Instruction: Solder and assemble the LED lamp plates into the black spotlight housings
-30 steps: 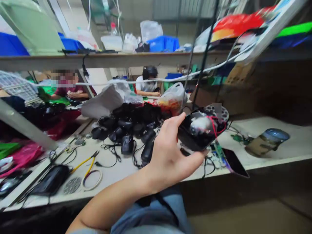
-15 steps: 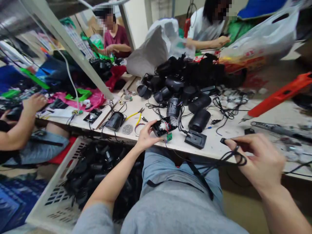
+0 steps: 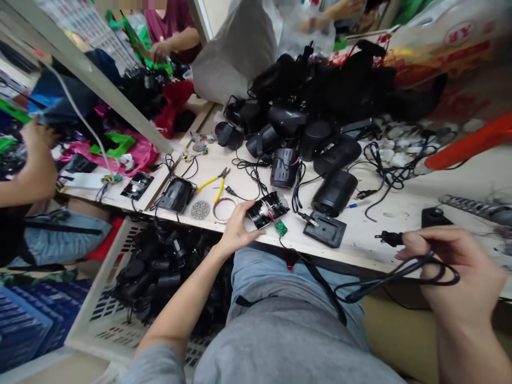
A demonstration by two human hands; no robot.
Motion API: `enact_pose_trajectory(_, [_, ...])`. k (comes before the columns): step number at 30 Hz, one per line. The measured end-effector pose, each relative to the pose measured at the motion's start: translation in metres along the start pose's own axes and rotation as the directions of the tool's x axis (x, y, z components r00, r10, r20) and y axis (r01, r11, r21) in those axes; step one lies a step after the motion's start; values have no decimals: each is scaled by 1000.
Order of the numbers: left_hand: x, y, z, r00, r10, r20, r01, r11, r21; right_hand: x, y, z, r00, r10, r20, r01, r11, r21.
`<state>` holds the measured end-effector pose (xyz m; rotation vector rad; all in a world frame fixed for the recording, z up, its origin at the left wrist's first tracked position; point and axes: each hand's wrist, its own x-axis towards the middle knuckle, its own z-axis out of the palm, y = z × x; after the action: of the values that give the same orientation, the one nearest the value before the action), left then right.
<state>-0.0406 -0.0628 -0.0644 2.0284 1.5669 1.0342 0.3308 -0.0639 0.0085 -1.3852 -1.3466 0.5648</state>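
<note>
My left hand (image 3: 239, 230) grips an opened black housing (image 3: 262, 212) at the table's front edge, thumb below and fingers on its left side. Red wires run from the housing to a small green circuit board (image 3: 281, 228) hanging at its lower right. My right hand (image 3: 452, 261) pinches a black power plug (image 3: 390, 238), prongs pointing left, with loops of its black cord (image 3: 404, 274) hanging below the fingers. A flat black rectangular part (image 3: 325, 229) lies on the table between the hands. Left of the housing are a purplish ring (image 3: 224, 209) and yellow-handled pliers (image 3: 214, 184).
Black cylindrical housings (image 3: 334, 192) and cords are heaped at the back. An orange-red tool (image 3: 472, 141) reaches in from the right. A white crate (image 3: 86, 325) full of black parts stands below left. Co-workers' arms (image 3: 30, 176) show at left and behind, beside a slanted post (image 3: 100, 80).
My right hand has moved right and slightly down with the plug, whose prongs now show. My left hand still holds the housing. The view has tilted down.
</note>
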Motion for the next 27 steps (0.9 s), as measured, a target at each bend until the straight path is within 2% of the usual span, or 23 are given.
enact_pose_trajectory(2, [3,3,0,1000,-15,23,15,1000,27,3,2,-2,998,49,-46,-46,998,47])
enact_pose_trajectory(4, [3,11,-2,999,-33,-6,34,998,48,6,3,-3,995,73,-65,-70,996,47])
enact_pose_trajectory(6, [-2,27,-4,994,-37,-106,45,996,72,8,6,-3,992,109,-63,-107,994,36])
enact_pose_trajectory(9, [-19,61,2,953,-72,-294,94,994,62,8,8,-1,980,198,-31,-196,978,66])
enact_pose_trajectory(10, [-25,74,7,947,-113,-302,122,992,12,7,7,0,974,227,-14,-225,971,84])
enact_pose_trajectory(12, [-34,95,19,951,-234,-203,207,968,-145,6,4,5,970,242,35,-244,965,94])
enact_pose_trajectory(14, [-35,109,31,923,-371,-104,337,908,-249,2,-3,12,988,128,82,-130,991,20])
enact_pose_trajectory(16, [-30,113,40,870,-491,-50,461,844,-275,-5,-13,23,982,-101,158,120,986,-113])
enact_pose_trajectory(18, [-23,110,44,829,-558,-25,536,808,-244,-16,-25,37,916,-303,263,364,903,-229])
enact_pose_trajectory(19, [-20,106,45,822,-570,-24,553,806,-211,-22,-29,44,880,-357,313,441,859,-261])
enact_pose_trajectory(21, [-16,100,46,826,-562,-35,555,823,-122,-32,-34,60,831,-402,385,526,792,-308])
enact_pose_trajectory(24, [-16,93,47,855,-513,-74,515,857,8,-44,-30,76,791,-394,467,588,701,-404])
enact_pose_trajectory(27, [-17,92,48,874,-472,-114,473,881,-22,-52,-19,80,746,-349,567,643,600,-476])
